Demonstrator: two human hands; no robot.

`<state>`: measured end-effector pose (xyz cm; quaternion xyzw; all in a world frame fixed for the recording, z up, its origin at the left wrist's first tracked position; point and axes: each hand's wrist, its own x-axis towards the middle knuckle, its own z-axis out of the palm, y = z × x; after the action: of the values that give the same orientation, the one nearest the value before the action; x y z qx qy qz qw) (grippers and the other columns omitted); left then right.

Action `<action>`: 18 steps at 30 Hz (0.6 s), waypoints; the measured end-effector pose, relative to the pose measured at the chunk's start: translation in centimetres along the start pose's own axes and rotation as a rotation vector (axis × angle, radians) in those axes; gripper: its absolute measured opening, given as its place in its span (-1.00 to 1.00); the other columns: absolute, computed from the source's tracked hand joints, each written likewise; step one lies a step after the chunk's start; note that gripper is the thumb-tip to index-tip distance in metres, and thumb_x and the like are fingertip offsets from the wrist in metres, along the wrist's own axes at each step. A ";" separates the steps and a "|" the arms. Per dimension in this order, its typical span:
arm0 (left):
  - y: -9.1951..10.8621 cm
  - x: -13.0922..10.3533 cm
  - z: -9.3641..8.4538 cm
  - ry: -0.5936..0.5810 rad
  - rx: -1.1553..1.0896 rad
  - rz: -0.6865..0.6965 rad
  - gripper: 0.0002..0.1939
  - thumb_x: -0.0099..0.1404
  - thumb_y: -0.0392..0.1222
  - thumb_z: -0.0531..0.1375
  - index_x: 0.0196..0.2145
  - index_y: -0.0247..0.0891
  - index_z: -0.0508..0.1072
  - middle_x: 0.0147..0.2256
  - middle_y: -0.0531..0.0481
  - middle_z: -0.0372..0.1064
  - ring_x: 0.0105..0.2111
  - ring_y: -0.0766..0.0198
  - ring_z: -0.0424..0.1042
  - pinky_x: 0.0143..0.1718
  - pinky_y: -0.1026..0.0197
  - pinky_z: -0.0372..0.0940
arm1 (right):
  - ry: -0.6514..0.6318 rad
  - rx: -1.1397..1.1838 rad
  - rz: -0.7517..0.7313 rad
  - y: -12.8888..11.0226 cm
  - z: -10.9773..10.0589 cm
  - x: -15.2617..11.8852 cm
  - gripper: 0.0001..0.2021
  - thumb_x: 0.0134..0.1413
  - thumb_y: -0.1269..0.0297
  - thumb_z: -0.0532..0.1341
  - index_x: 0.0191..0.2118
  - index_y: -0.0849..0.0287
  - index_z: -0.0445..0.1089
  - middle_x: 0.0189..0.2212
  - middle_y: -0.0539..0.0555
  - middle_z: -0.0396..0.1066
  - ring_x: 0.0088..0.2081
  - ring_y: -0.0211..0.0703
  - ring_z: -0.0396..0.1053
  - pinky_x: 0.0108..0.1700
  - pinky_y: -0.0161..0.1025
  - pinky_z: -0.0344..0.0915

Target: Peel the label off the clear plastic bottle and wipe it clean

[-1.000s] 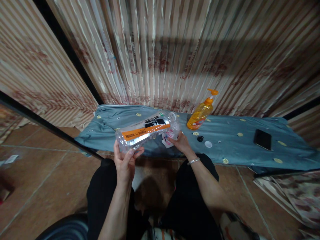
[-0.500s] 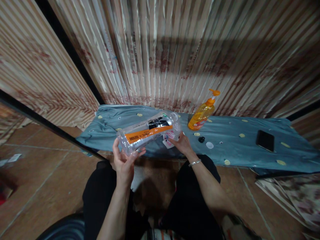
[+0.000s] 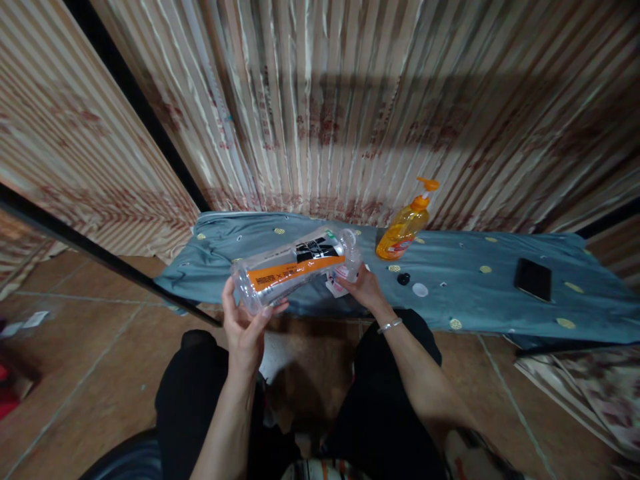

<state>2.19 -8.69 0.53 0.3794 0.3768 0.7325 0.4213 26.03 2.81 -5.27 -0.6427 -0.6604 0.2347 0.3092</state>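
Observation:
A large clear plastic bottle (image 3: 295, 263) with a silver, black and orange label lies tilted over the bench, its neck end up to the right. My left hand (image 3: 245, 327) is closed around its base from below. Under the neck, my right hand (image 3: 364, 287) grips a small clear bottle (image 3: 351, 261) with pink print, partly hidden by the fingers and the large bottle. Just right of that hand, a small black cap (image 3: 403, 279) and a white disc (image 3: 420, 290) lie on the cloth. An orange pump bottle (image 3: 397, 233) of yellow liquid stands behind them.
A blue-grey patterned cloth (image 3: 480, 293) covers the low bench before my knees. A black phone (image 3: 533, 279) lies on its right part. Striped curtains (image 3: 325, 100) hang behind, and dark poles (image 3: 135, 100) slant at the left. The floor is brown tile (image 3: 95, 373).
My left hand and the base of the large bottle have shifted very slightly left. The right hand keeps its grip, and the view has moved a little.

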 end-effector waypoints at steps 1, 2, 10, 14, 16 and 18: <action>-0.1 -0.1 0.0 0.001 0.001 -0.002 -0.18 0.02 -0.19 0.43 0.19 0.02 0.20 0.09 -0.16 0.32 -0.32 0.11 0.58 -0.28 -0.04 0.55 | 0.004 0.003 -0.005 0.0 0.0 0.0 -0.48 -0.07 0.09 0.33 0.01 0.22 0.29 -0.17 0.22 0.52 -0.12 0.11 0.49 -0.14 -0.09 0.38; -0.1 -0.1 0.0 -0.001 0.005 -0.006 -0.16 0.02 -0.17 0.44 0.21 0.03 0.18 0.09 -0.17 0.32 -0.31 0.10 0.58 -0.29 -0.04 0.55 | 0.007 0.010 -0.012 0.1 0.1 0.0 -0.47 -0.06 0.10 0.33 0.01 0.22 0.29 -0.17 0.22 0.51 -0.12 0.10 0.49 -0.14 -0.09 0.38; -0.4 -0.5 -0.3 -0.010 0.037 -0.004 0.00 0.02 -0.16 0.44 0.30 0.16 0.01 0.23 -0.16 0.18 -0.13 0.00 0.53 -0.30 0.06 0.54 | 0.038 0.090 -0.029 0.5 0.4 0.1 -0.35 -0.15 0.07 0.36 0.09 0.21 0.23 -0.16 0.21 0.50 -0.11 0.18 0.47 -0.12 0.01 0.39; -0.3 -1.0 0.1 0.021 0.039 -0.009 -0.08 0.01 -0.17 0.44 0.26 0.05 0.14 0.22 -0.18 0.19 -0.05 -0.05 0.48 -0.29 0.09 0.54 | 0.044 0.156 -0.059 0.6 0.6 0.1 -0.29 -0.16 0.05 0.35 0.13 0.19 0.19 -0.14 0.18 0.50 -0.11 0.17 0.47 -0.07 0.07 0.38; -0.2 -1.4 0.4 0.060 0.040 0.009 -0.11 -0.02 -0.19 0.45 0.23 0.03 0.20 0.23 -0.18 0.16 -0.04 -0.05 0.47 -0.31 0.11 0.55 | 0.047 0.187 -0.083 0.6 0.7 0.1 -0.25 -0.16 0.03 0.36 0.15 0.19 0.16 -0.09 0.21 0.48 -0.10 0.15 0.47 -0.04 0.08 0.37; -0.2 -1.7 0.7 0.079 0.050 0.016 -0.11 -0.03 -0.19 0.46 0.22 0.02 0.20 0.23 -0.18 0.16 -0.04 -0.06 0.46 -0.32 0.11 0.55 | 0.058 0.212 -0.086 0.6 0.6 0.1 -0.18 -0.18 -0.01 0.36 0.19 0.21 0.12 -0.05 0.24 0.46 -0.08 0.14 0.46 -0.03 0.07 0.37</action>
<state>3.52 -9.98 0.22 0.3637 0.4082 0.7407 0.3905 25.98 3.02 -6.10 -0.5840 -0.6495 0.2710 0.4045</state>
